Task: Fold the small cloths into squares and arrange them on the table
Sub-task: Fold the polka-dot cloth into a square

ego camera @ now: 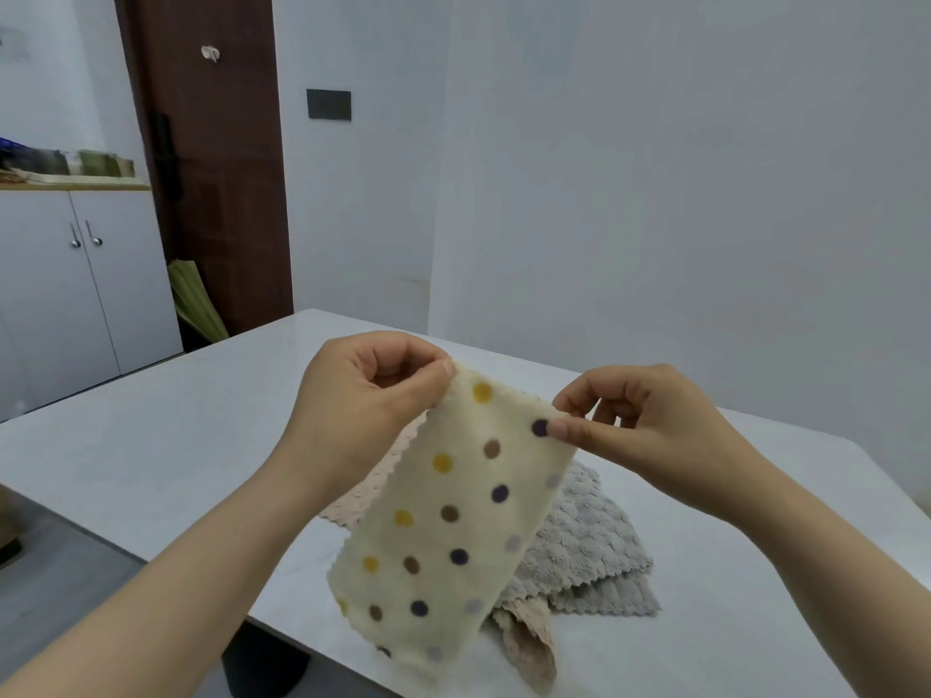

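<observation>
Head view: my left hand (370, 395) and right hand (640, 425) pinch the dotted cloth (453, 521) by its top corners, above the table (151, 445); I should match edges squarely before creasing.

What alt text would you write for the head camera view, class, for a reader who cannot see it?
Both hands, left and right, pinch the top corners of a cream polka-dot cloth, holding it up over a white table. A grey cloth and beige cloth lie beneath it.

Fleecy matt dotted cloth (448, 516); table (151, 445) glossy, perhaps stone.
</observation>
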A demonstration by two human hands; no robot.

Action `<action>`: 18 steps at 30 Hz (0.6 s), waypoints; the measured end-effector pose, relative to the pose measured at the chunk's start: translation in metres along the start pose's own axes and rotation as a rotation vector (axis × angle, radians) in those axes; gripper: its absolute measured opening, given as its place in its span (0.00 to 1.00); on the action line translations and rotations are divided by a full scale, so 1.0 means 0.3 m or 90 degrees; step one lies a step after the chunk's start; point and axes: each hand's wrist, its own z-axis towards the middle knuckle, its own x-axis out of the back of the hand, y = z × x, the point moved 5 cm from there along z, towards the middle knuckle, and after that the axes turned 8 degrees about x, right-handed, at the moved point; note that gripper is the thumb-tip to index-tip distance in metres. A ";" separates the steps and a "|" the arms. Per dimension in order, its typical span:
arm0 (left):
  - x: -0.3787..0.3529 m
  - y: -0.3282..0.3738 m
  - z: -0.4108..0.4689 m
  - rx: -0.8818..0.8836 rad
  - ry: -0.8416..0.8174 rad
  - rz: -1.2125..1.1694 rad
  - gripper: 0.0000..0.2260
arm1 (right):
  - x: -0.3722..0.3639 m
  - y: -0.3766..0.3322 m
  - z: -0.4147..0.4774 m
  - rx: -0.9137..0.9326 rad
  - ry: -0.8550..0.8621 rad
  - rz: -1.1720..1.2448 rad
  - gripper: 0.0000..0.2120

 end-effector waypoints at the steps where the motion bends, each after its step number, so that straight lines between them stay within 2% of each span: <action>1: 0.008 -0.002 0.004 -0.002 0.012 0.005 0.06 | 0.004 0.001 -0.001 0.006 0.001 -0.016 0.04; 5: 0.032 -0.003 0.011 -0.010 0.044 0.019 0.05 | 0.015 0.005 -0.001 0.020 0.017 -0.052 0.01; 11: 0.044 0.001 0.005 -0.041 0.085 0.044 0.04 | 0.037 0.009 0.013 0.022 0.117 -0.098 0.06; 18: 0.030 0.024 -0.015 -0.093 0.092 0.043 0.04 | 0.041 -0.011 0.035 -0.005 0.116 -0.210 0.03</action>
